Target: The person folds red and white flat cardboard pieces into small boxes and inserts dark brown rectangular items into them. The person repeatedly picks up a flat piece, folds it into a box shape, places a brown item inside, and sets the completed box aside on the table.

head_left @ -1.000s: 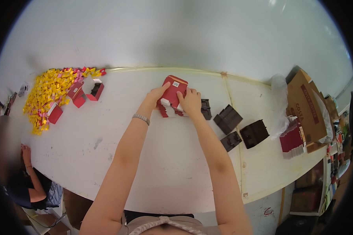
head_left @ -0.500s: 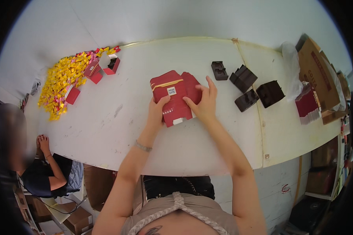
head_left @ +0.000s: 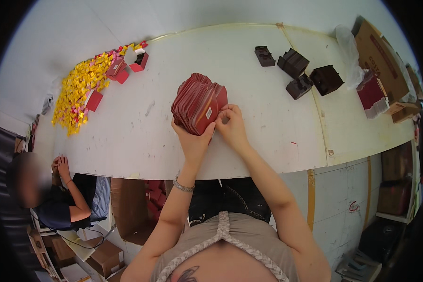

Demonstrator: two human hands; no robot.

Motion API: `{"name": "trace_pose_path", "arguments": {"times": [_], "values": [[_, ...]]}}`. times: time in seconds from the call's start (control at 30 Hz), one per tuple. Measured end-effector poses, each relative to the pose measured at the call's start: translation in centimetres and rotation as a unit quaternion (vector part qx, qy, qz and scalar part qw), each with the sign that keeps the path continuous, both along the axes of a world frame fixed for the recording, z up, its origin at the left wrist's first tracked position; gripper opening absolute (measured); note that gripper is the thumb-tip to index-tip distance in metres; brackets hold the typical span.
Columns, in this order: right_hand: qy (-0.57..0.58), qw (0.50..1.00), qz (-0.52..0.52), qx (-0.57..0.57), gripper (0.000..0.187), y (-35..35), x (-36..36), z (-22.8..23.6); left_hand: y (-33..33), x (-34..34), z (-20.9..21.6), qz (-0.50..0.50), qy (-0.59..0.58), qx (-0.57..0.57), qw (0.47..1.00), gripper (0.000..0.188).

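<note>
Item one, centre: a stack of flat red cartons [head_left: 195, 103], many layers, fanned at the upper end, white label outward, standing over the front middle of the worktop [head_left: 263, 136]; whether its base rests there I cannot tell. Item two: left hand [head_left: 192, 141], closed round the stack's lower end, thumb across the front face. Item three: right hand [head_left: 232, 127], partly closed, fingers curled and thumb bent into a loop at the stack's right edge; whether it pinches a carton or only touches, I cannot make out. Handling note, my judgement: keep the left grip firm but not crushing, work the edge with light fingertips, and tap the layers level so none slide or crease. Further out, right: dark moulded inserts [head_left: 293, 63] in four lots, a second red stack [head_left: 370, 94], a brown cardboard box [head_left: 380, 61]. Left: three small red boxes [head_left: 93, 100] beside a heap of yellow and pink wrapped pieces [head_left: 80, 89]. Beyond the left edge: one seated co-worker [head_left: 56, 211].
</note>
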State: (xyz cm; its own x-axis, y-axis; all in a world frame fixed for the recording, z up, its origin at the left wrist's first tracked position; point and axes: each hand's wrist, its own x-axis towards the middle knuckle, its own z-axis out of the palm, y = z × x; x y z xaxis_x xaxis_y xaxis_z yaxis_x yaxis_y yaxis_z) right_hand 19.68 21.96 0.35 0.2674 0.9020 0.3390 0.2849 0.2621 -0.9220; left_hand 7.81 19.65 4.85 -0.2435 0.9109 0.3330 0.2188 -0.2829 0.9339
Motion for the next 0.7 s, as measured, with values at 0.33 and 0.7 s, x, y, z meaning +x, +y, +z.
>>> {"name": "trace_pose_path", "arguments": {"times": [0.33,0.7], "values": [[0.331,0.894,0.236,-0.189,0.012,-2.4,6.7,2.2,1.6,-2.4,-1.1,-0.073,-0.203,-0.086,0.973,0.071],[0.036,0.997,-0.039,-0.056,0.018,-1.0,8.7,7.6,0.0,-4.0,1.6,-0.336,-0.246,-0.245,0.876,0.088]]}}
